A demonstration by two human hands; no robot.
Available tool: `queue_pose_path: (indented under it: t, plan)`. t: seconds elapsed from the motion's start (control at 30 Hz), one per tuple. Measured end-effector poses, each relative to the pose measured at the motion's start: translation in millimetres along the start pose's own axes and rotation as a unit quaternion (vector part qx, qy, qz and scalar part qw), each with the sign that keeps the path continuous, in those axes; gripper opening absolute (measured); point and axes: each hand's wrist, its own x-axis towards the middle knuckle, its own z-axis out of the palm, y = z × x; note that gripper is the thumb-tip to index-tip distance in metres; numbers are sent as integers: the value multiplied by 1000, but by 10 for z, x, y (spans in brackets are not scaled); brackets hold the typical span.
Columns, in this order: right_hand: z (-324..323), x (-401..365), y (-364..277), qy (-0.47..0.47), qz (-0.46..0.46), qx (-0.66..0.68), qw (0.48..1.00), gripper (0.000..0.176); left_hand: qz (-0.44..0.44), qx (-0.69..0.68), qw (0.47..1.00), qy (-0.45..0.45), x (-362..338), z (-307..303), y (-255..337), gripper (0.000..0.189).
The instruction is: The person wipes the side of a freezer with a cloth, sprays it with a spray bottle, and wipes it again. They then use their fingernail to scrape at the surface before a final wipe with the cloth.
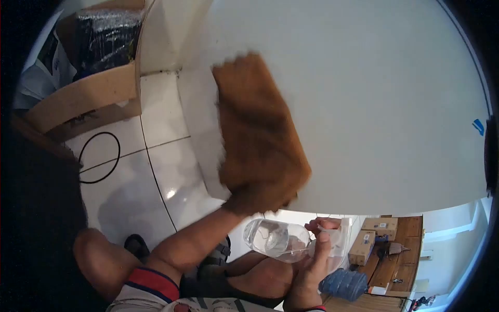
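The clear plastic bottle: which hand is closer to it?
Right: the right hand grips the bottle by its top, while the left hand is apart from it, at the brown fabric cloth.

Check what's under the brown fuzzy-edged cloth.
The cloth overlaps a large, smooth white panel, visible around it. The left forearm meets its lower end; that hand and the panel's covered patch can't be seen.

Soft daylight is coming from the right, brightening the wall there, while white floor tiles (161, 151) are throwing back a small glare spot and holding dim shadows. The brown cloth (260, 130) is blurring with motion. The wide lens is bending straight edges, and black is rimming the round view.
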Motion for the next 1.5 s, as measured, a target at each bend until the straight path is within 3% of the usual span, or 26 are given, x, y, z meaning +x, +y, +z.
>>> queue_pose_path:
  t: [0.03, 0.07, 0.17, 0.23, 0.27, 0.3, 0.33, 0.4, 0.43, 0.47, 0.5, 0.53, 0.57, 0.67, 0.77, 0.83, 0.9, 0.97, 1.03, 1.1, 1.23, 1.4, 1.43, 1.5]
  plan:
    - [-48, 31, 45, 0, -6, 5, 1000, 31, 5, -88, 996, 5, -44, -255, -669, 44]
    - [-102, 8, 115, 18, -39, -14, 999, 30, -33, -144, 989, -18, 45, -329, -953, 43]
    - [-55, -74, 112, 64, -99, -9, 993, 30, -265, -257, 927, -68, 388, 383, -1338, 39]
    - [23, -87, -2, 67, -65, -7, 996, 27, -421, -264, 867, -44, 392, 1232, -1424, 38]
    - [-25, -94, -15, 40, -63, -11, 997, 26, -483, -213, 849, -8, 286, 1681, -1262, 38]
    - [-32, -74, -14, 10, -67, -6, 998, 25, -533, -93, 839, 56, 82, 2308, -723, 37]
    - [17, -101, -84, 38, -20, 18, 999, 26, -495, -23, 862, -103, 185, 1774, -752, 38]
    - [15, -82, -42, 47, -35, 26, 998, 26, -308, 115, 871, -365, 402, 642, -836, 38]
    - [1, -79, 18, 58, -38, 26, 997, 27, -192, 89, 952, -221, 363, 55, -1359, 34]
    - [21, -91, 32, 66, -55, 42, 995, 27, -289, 333, 824, -356, 720, -41, -1617, 32]
    - [4, -128, 3, 66, -72, 33, 995, 27, -216, 19, 970, -108, 581, -374, -1854, 29]
    - [-6, -141, -13, 69, -65, 23, 995, 27, -185, -102, 977, -10, 554, -413, -1872, 29]
    - [-7, -130, -11, 72, -64, 16, 995, 27, -216, -147, 965, 10, 589, -267, -1808, 29]
    - [48, -145, -15, 62, -54, 25, 996, 25, -338, -260, 904, -33, 540, 620, -1607, 30]
    - [37, -146, -61, 65, -46, 18, 997, 22, -414, -225, 875, -115, 206, 1249, -1229, 31]
    - [1, -95, 2, 41, -84, 18, 995, 22, -343, -85, 906, -233, 225, 963, -987, 32]
    - [25, -112, 11, 69, -74, 13, 995, 23, -250, 26, 927, -278, 369, 540, -930, 34]
    - [70, -106, -7, 70, -73, 9, 995, 24, -200, 70, 942, -258, 506, 400, -943, 35]
    - [53, -144, -31, 78, -76, 13, 994, 25, -270, -103, 941, -179, 408, 592, -1153, 36]
    - [49, -172, -61, 52, -71, 6, 996, 26, -335, -251, 896, -145, 294, 892, -1329, 36]
    - [-41, -110, 11, 42, -73, 9, 996, 29, -294, -89, 934, -180, 432, 605, -1319, 36]
    - [38, -124, -53, 97, -81, -10, 992, 26, -309, -258, 906, -134, 254, 768, -1374, 37]
    - [-4, -129, -45, 95, -83, -4, 992, 26, -288, -244, 915, -144, 210, 715, -1310, 37]
    - [-68, -89, -5, 73, -90, 23, 993, 27, -201, -90, 958, -186, 237, 299, -1071, 37]
